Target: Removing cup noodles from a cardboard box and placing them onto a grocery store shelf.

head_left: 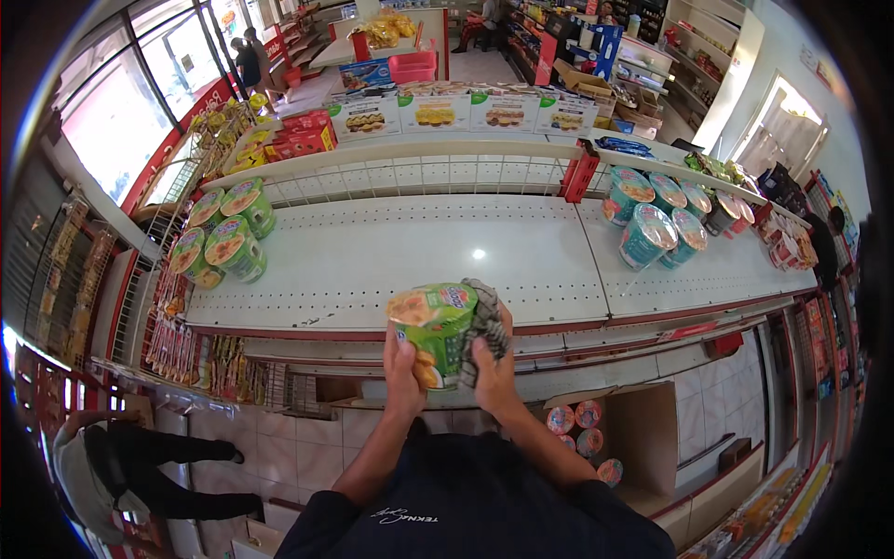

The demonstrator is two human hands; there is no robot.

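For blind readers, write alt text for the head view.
A left hand and a right hand hold a green cup, the right with a patterned cloth against it. Behind, a white shelf bears other green cups left and teal cups right.

We count 1 held green cup & 1 grey cloth mid-frame, 4 shelved green cups ctr-L, 5 teal cups upper R, 4 white box fronts top ctr, min. 5 lidded cups in 1 carton btm R.
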